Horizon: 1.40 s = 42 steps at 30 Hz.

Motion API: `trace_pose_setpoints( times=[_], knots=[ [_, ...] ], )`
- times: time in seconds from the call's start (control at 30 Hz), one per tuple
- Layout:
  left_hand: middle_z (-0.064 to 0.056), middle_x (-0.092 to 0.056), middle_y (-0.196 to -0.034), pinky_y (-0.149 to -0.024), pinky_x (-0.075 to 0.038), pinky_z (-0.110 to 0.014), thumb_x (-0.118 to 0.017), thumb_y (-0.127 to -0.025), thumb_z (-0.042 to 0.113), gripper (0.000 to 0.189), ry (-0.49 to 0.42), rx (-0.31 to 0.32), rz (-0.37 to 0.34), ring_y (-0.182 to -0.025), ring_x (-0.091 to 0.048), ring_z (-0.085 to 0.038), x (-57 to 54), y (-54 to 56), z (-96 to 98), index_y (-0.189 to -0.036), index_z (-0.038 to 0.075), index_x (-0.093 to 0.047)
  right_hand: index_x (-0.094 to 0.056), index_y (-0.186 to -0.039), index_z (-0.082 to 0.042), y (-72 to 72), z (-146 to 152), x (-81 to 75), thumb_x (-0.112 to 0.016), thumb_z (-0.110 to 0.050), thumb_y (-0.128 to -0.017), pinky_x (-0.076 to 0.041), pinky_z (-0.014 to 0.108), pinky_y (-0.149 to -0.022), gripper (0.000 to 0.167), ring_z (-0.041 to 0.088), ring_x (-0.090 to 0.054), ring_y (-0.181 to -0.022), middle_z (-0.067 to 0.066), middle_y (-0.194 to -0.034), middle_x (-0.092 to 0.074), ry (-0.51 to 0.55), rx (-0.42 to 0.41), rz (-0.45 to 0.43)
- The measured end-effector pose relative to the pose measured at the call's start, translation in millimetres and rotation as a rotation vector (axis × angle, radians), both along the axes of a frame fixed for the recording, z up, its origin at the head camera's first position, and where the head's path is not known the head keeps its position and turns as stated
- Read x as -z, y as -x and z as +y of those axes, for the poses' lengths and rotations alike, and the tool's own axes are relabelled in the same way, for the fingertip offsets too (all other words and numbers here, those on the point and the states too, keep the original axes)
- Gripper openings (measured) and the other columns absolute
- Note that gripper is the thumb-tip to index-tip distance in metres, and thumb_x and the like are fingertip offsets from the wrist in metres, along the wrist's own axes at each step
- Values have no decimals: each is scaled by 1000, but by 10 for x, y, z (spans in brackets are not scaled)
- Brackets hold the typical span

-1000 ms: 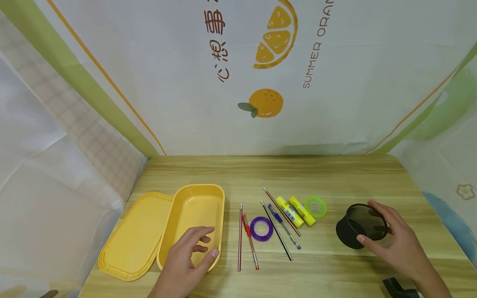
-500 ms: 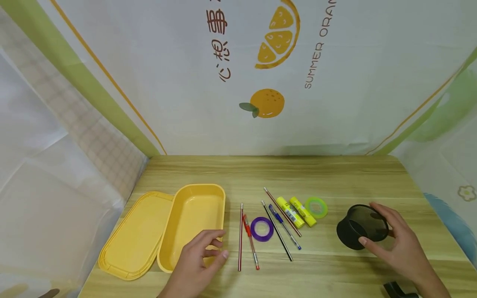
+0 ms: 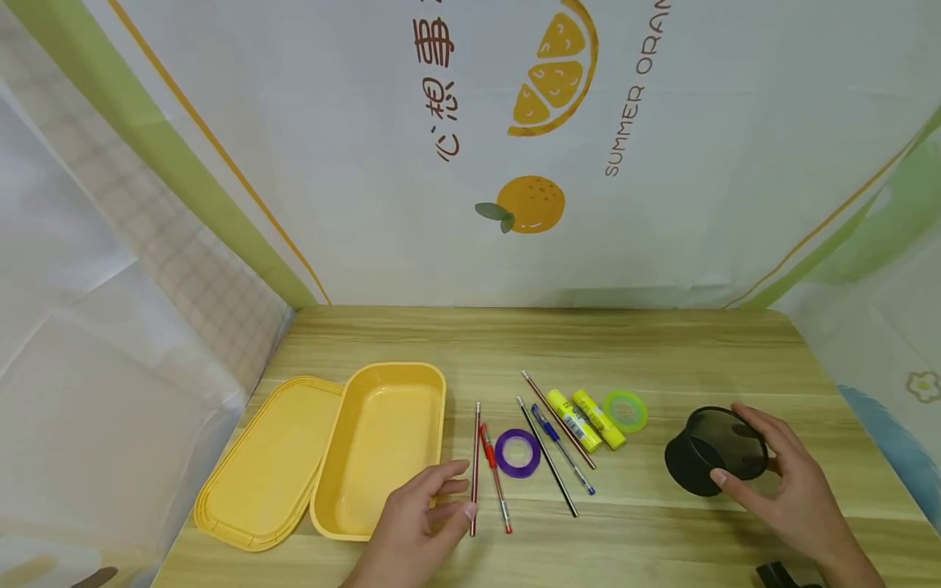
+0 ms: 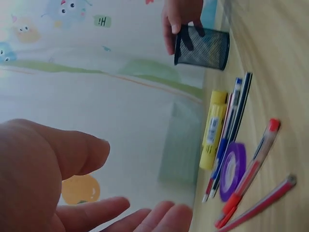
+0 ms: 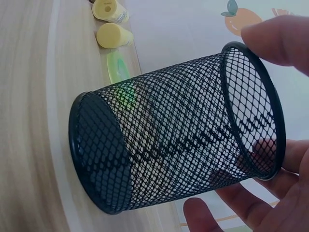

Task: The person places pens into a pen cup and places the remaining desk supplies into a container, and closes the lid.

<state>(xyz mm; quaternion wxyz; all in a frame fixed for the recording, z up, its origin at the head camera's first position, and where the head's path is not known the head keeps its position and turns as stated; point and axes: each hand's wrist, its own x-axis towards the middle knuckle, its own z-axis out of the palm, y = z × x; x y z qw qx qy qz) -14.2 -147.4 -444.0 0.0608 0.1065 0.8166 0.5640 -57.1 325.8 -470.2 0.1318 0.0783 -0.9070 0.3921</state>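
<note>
My left hand is over the right rim of a yellow box, with its fingertips overlapping a red-striped pencil in the head view. Its thumb and fingers are apart, nothing between them in the left wrist view. My right hand holds a black mesh pen holder near its top rim, thumb on one side and fingers on the other. Beside the pencil lie a red pen, a purple tape roll, a dark pencil and a blue pen.
Further right are another red pencil, two yellow glue sticks and a green tape roll. A yellow lid lies left of the box. A black object shows at the front edge. A printed curtain hangs behind the table.
My left hand has moved right, from over the yellow box to the red-striped pencil. My right hand keeps the pen holder in nearly the same place.
</note>
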Motion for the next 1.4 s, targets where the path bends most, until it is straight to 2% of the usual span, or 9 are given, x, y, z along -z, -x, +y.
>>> trace_pose_setpoints(
  times=[0.13, 0.2, 0.37, 0.5, 0.73, 0.83, 1.03, 1.23, 1.4],
  knots=[
    [-16, -57, -151, -107, -55, -38, -72, -103, 29, 59, 0, 42, 6, -136, -60, -39, 94, 5, 96, -153, 9, -51, -42, -163, -23, 1, 7, 9, -89, -7, -83, -38, 3, -79, 93, -14, -39, -128, -27, -152, -39, 4, 6, -9],
    [-19, -54, -153, -110, -52, -43, -71, -103, 27, 63, 10, 57, 37, -138, -56, -41, 143, 2, 141, -155, 3, -46, -42, -163, -25, -1, 9, 4, -89, -9, -84, -38, 4, -78, 93, -15, -38, -127, -28, -153, -38, -4, 12, -19],
    [-20, -51, -153, -113, -51, -43, -70, -104, 25, 69, 73, 83, 116, -139, -55, -41, 236, -18, 222, -157, -6, -40, -40, -164, -28, -8, 8, -10, -87, -13, -87, -39, 9, -76, 91, -19, -35, -127, -29, -155, -37, -22, 18, -39],
    [-19, -50, -155, -114, -51, -42, -68, -105, 25, 69, 75, 96, 114, -140, -54, -41, 291, -25, 266, -159, -5, -37, -41, -163, -27, -7, 3, -9, -87, -12, -87, -39, 8, -76, 91, -18, -35, -127, -29, -155, -37, -17, 16, -37],
    [-13, -44, -159, -117, -43, -59, -65, -106, 25, 69, 174, 31, 83, -145, -49, -35, 357, 48, 328, -164, 3, -34, -44, -162, -22, -5, -2, 27, -88, -7, -84, -37, 4, -78, 91, -12, -40, -125, -28, -151, -39, 16, 13, -25],
    [-16, -41, -159, -117, -40, -63, -65, -105, 20, 69, 206, 2, 69, -147, -45, -36, 396, 95, 348, -164, 1, -33, -44, -162, -21, -7, 0, 36, -88, -6, -84, -37, 3, -79, 91, -12, -40, -125, -28, -151, -39, 16, 14, -22],
    [-19, -40, -159, -119, -39, -59, -69, -101, 13, 73, 260, -47, 55, -148, -44, -35, 470, 131, 385, -163, -4, -32, -44, -162, -21, -11, -7, 34, -88, -6, -84, -38, 3, -79, 91, -12, -41, -125, -28, -151, -39, 18, 9, -19],
    [-21, -45, -153, -117, -43, -55, -70, -97, 2, 72, 281, -68, 101, -142, -50, -34, 497, 161, 431, -159, -9, -36, -42, -163, -24, -6, -9, 27, -87, -7, -86, -39, 4, -78, 91, -15, -40, -124, -30, -151, -38, 1, 1, -24],
    [-17, -50, -144, -112, -49, -48, -72, -94, -2, 69, 341, -114, 124, -132, -55, -27, 534, 203, 478, -156, -9, -42, -41, -163, -25, 7, -12, 16, -87, -10, -87, -39, 5, -78, 91, -15, -40, -124, -30, -152, -38, -9, 1, -34]
  ],
)
